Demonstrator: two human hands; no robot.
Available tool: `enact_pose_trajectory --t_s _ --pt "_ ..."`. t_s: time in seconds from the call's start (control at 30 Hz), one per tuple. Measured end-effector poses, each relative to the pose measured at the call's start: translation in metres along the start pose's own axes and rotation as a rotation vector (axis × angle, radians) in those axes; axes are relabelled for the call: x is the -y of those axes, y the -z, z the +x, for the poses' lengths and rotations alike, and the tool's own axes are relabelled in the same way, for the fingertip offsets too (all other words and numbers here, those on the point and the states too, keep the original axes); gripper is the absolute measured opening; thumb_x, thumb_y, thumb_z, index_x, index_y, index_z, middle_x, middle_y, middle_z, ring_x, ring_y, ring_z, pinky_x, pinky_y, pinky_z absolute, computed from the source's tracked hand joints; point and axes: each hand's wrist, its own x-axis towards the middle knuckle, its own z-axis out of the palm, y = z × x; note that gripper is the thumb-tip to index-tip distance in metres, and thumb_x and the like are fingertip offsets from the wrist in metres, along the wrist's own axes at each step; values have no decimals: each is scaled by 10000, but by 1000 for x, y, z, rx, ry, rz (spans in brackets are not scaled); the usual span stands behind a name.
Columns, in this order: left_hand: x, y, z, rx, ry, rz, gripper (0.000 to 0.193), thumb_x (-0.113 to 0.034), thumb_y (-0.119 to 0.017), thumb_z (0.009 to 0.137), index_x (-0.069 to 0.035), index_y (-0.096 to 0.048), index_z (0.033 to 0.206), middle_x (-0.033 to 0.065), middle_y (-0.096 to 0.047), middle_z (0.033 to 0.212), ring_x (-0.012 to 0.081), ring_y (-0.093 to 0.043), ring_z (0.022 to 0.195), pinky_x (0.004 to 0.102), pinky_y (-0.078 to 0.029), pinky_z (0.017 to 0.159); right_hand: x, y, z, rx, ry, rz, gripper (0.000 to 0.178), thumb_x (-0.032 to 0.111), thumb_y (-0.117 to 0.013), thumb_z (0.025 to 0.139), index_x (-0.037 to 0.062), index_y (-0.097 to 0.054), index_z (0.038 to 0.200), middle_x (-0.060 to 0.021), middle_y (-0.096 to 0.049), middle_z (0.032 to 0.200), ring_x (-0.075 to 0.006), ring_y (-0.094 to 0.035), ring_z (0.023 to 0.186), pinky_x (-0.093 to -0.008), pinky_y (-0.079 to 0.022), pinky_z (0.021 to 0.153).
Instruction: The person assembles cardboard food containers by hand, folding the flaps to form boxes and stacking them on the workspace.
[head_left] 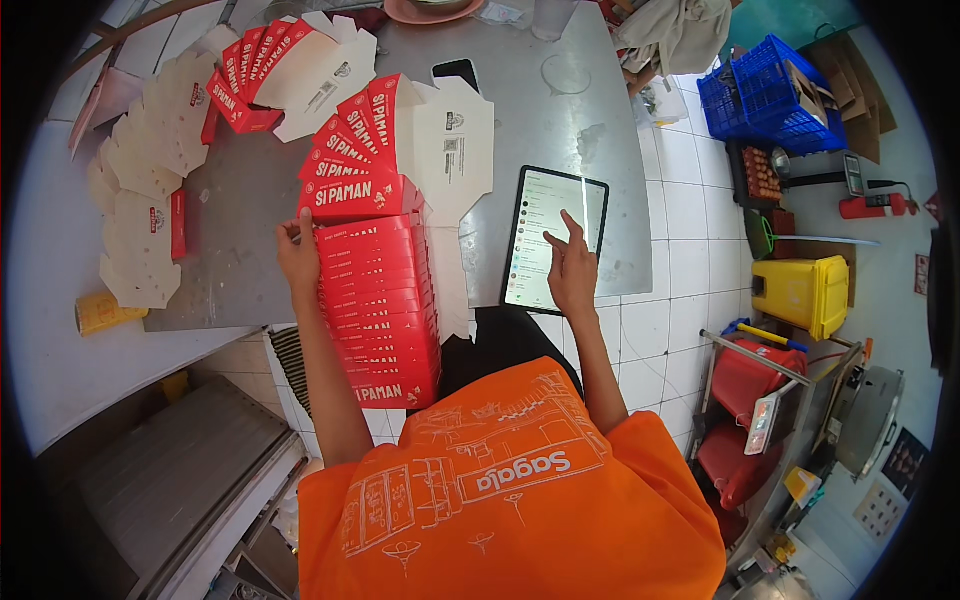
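Note:
My left hand is at the left edge of a long stack of red folded cardboard boxes, its fingers curled against a box near the upper end. The stack overhangs the near table edge toward my lap. Beyond it, more red boxes fan out with white flaps spread to the right. My right hand hovers over or touches a tablet lying on the table; its index and middle fingers stretch over the lit screen, and I cannot tell whether they touch it. The screen shows a list.
The metal table carries another fan of red boxes, pale box blanks and a phone. To the right stand blue crates, a yellow bin, red chairs and a fire extinguisher.

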Motion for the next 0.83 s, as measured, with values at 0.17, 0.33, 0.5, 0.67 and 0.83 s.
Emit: enact_pose_trajectory --t_s 0.17,0.33,0.5,0.67,0.83 --pt "-2 0 -1 -2 16 0 538 -535 -633 881 -19 -567 1017 132 -661 969 239 -643 895 357 -495 832 -7 21 0 -141 -146 227 515 -4 -489 924 50 -320 1409 -112 -712 1067 -279 -673 811 -344 -476 753" --pt "-1 0 0 13 27 -12 483 -495 -610 914 -18 -584 985 100 -671 964 182 -607 907 318 -451 876 -38 31 -16 -288 -469 437 485 36 -437 938 56 -300 1403 -123 -704 1026 -199 -651 825 -328 -507 750" --pt "-5 -1 -2 9 26 -6 477 -486 -611 917 -14 -584 983 93 -669 950 175 -605 894 314 -454 861 -82 18 -33 -308 -579 603 489 73 -508 924 52 -336 1381 -114 -675 1053 -170 -594 821 -329 -507 756" --pt "2 0 2 11 26 -18 486 -489 -617 912 -10 -585 989 100 -670 949 178 -607 893 315 -457 857 -75 23 -33 -249 -510 460 449 51 -509 914 48 -387 1346 -119 -672 1063 -212 -632 928 -304 -515 806" --pt "4 0 2 9 15 4 504 -514 -631 892 -29 -573 1016 110 -669 973 215 -636 898 337 -489 837 -64 26 -27 -159 -549 416 492 78 -563 894 54 -384 1351 -152 -665 1142 -278 -639 1016 -389 -483 944"
